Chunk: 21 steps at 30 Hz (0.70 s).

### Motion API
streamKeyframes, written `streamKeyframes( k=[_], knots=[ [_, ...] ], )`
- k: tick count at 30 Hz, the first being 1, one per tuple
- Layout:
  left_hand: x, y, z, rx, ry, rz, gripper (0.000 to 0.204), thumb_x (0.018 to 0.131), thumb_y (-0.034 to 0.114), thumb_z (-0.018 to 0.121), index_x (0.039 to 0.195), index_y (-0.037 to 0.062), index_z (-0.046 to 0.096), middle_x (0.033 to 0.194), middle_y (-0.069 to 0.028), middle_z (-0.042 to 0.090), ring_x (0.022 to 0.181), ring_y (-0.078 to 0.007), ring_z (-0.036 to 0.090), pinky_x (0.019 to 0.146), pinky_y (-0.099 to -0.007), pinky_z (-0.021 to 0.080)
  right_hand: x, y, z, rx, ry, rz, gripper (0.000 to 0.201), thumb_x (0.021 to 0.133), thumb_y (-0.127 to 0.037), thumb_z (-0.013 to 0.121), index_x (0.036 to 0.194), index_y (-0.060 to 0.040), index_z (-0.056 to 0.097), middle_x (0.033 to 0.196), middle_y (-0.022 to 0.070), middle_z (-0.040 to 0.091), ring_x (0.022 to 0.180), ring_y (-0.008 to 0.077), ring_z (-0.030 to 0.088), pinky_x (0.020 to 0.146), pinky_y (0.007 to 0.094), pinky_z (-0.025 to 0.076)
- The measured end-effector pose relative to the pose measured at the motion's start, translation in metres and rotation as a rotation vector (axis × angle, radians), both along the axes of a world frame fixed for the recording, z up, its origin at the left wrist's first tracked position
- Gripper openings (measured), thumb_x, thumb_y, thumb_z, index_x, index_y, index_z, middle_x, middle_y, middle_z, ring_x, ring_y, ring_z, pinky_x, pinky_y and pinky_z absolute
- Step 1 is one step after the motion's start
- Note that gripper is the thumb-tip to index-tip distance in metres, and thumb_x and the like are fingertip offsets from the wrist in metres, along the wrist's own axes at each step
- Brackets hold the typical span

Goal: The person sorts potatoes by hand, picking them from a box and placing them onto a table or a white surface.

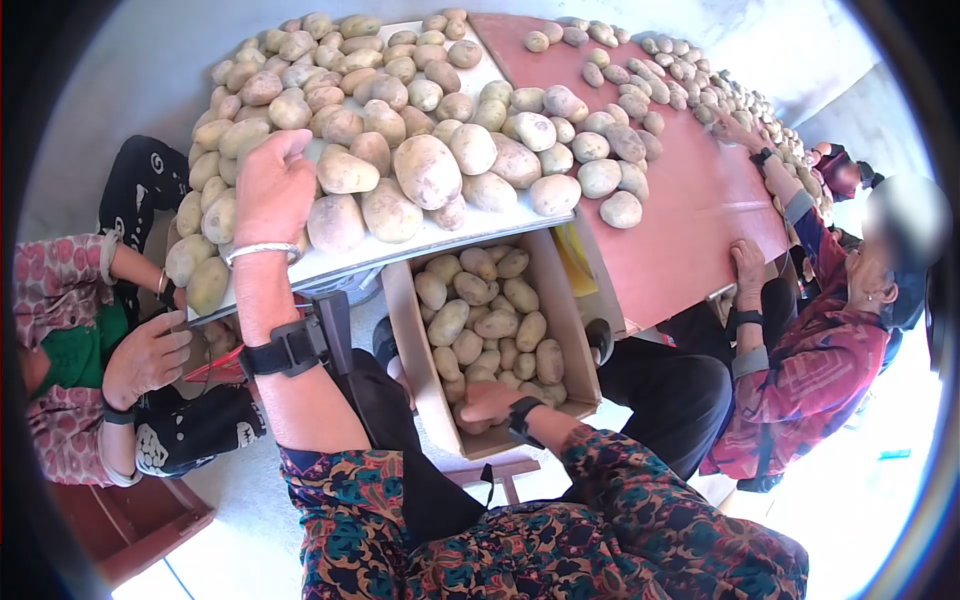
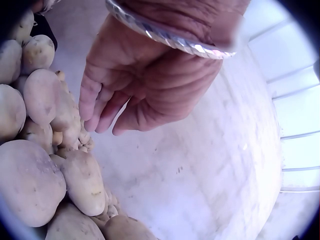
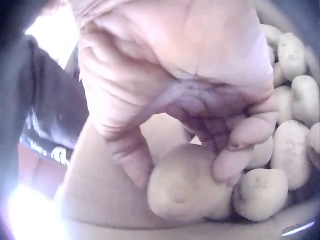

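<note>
In the head view my left hand [image 1: 273, 195] is over the near left part of the potato pile [image 1: 342, 127] on the white tabletop. The left wrist view shows this hand [image 2: 145, 82] with loosely bent fingers and nothing between them, beside potatoes [image 2: 85, 182]. My right hand [image 1: 490, 402] is inside the near end of a cardboard box [image 1: 590, 345] holding several potatoes. Seen from the right wrist, thumb and fingers of that hand [image 3: 185, 65] are round a potato [image 3: 182, 182] by the cardboard wall [image 3: 100, 185].
A red board [image 1: 690, 215] with more potatoes adjoins the white tabletop on the right. One person [image 1: 810, 370] sits at the right, reaching over that board. Another person's hand [image 1: 147, 360] is at the left, above a reddish stool [image 1: 140, 525]. The box stands below the table edge.
</note>
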<state>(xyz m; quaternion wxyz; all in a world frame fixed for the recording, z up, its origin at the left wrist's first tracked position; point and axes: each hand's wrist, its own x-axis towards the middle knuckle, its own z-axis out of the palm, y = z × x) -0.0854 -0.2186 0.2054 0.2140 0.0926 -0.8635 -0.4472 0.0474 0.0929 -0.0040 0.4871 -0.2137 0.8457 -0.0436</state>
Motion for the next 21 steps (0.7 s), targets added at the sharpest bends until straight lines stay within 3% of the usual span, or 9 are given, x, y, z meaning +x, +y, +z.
streamKeyframes(
  k=[2, 3, 5, 7, 9, 13, 15, 19, 21],
  knots=[
    [-0.001, -0.001, -0.003, 0.049, 0.008, -0.033, 0.031, 0.087, 0.003, 0.054, 0.115, -0.0039, 0.063, 0.109, -0.016, 0.068, 0.104, -0.0212, 0.064, 0.093, -0.0307, 0.047, -0.02, 0.012, 0.014, -0.105, -0.299, -0.203, 0.054, 0.074, -0.042, 0.066, 0.104, 0.0025, 0.068, 0.093, 0.0221, 0.068, 0.082, 0.0309, 0.066, 0.076, 0.0398, 0.05],
    [0.0, -0.001, 0.0, 0.03, -0.008, -0.035, 0.031, 0.087, 0.003, 0.053, 0.115, -0.0041, 0.063, 0.11, -0.0164, 0.068, 0.104, -0.0216, 0.064, 0.093, -0.0309, 0.047, -0.025, 0.019, 0.023, -0.098, -0.296, -0.205, 0.054, 0.074, -0.042, 0.066, 0.104, 0.0025, 0.068, 0.093, 0.0221, 0.068, 0.082, 0.0309, 0.066, 0.076, 0.0398, 0.05],
    [0.001, 0.0, 0.001, 0.013, -0.024, -0.036, 0.031, 0.087, 0.002, 0.053, 0.115, -0.0043, 0.063, 0.11, -0.0168, 0.068, 0.105, -0.022, 0.064, 0.094, -0.0312, 0.047, -0.031, 0.026, 0.06, -0.466, -0.274, -0.617, 0.063, 0.073, -0.045, 0.069, 0.113, 0.0028, 0.063, 0.099, 0.0159, 0.066, 0.087, 0.025, 0.062, 0.079, 0.0345, 0.049],
    [0.001, 0.002, 0.002, 0.003, 0.025, -0.022, 0.037, 0.08, 0.0, 0.05, 0.114, -0.0056, 0.064, 0.11, -0.0239, 0.067, 0.104, -0.0287, 0.066, 0.092, -0.034, 0.048, -0.04, 0.023, 0.108, -0.665, -0.148, -0.786, 0.065, 0.074, -0.043, 0.071, 0.119, 0.0025, 0.058, 0.106, 0.0104, 0.063, 0.096, 0.0202, 0.058, 0.082, 0.0305, 0.046],
    [0.001, 0.003, 0.002, -0.007, 0.012, -0.019, 0.034, 0.083, 0.001, 0.051, 0.114, -0.0052, 0.063, 0.11, -0.0202, 0.068, 0.105, -0.0256, 0.065, 0.093, -0.0328, 0.047, -0.059, 0.027, 0.13, -0.842, -0.061, -0.834, 0.054, 0.078, -0.037, 0.07, 0.115, 0.001, 0.058, 0.105, 0.0083, 0.063, 0.094, 0.0153, 0.058, 0.073, 0.0285, 0.046],
    [0.001, 0.007, 0.005, -0.026, -0.037, 0.017, 0.032, 0.085, 0.003, 0.053, 0.115, -0.0049, 0.063, 0.11, -0.0166, 0.068, 0.105, -0.0227, 0.064, 0.094, -0.0318, 0.046, -0.091, 0.017, 0.191, -1.123, 0.239, -0.976, 0.046, 0.082, -0.026, 0.069, 0.117, 0.0018, 0.057, 0.106, 0.0098, 0.064, 0.095, 0.015, 0.059, 0.082, 0.0274, 0.049],
    [0.002, 0.008, 0.007, -0.028, -0.031, 0.012, 0.036, 0.083, 0.003, 0.051, 0.115, -0.0054, 0.062, 0.112, -0.02, 0.067, 0.107, -0.027, 0.063, 0.095, -0.0338, 0.046, -0.111, 0.006, 0.21, -1.175, 0.56, -0.932, 0.049, 0.081, -0.029, 0.07, 0.116, 0.0032, 0.056, 0.103, 0.0117, 0.064, 0.094, 0.0146, 0.059, 0.082, 0.0285, 0.049],
    [0.0, 0.009, 0.008, -0.032, -0.037, -0.013, 0.04, 0.08, 0.004, 0.049, 0.116, -0.0048, 0.062, 0.114, -0.0223, 0.066, 0.11, -0.0306, 0.063, 0.096, -0.0358, 0.046, -0.159, -0.003, 0.22, -0.682, 1.134, -0.71, 0.059, 0.076, -0.028, 0.072, 0.121, 0.0022, 0.052, 0.108, 0.0241, 0.059, 0.098, 0.034, 0.06, 0.087, 0.0416, 0.049],
    [0.003, 0.012, 0.013, -0.04, -0.049, -0.002, 0.04, 0.08, 0.004, 0.05, 0.116, -0.0049, 0.062, 0.114, -0.0225, 0.066, 0.109, -0.0307, 0.063, 0.096, -0.0357, 0.046, -0.17, -0.007, 0.217, -0.632, 1.135, -0.651, 0.058, 0.076, -0.027, 0.072, 0.122, 0.001, 0.051, 0.111, 0.024, 0.058, 0.099, 0.0354, 0.059, 0.087, 0.043, 0.048]
  ],
)
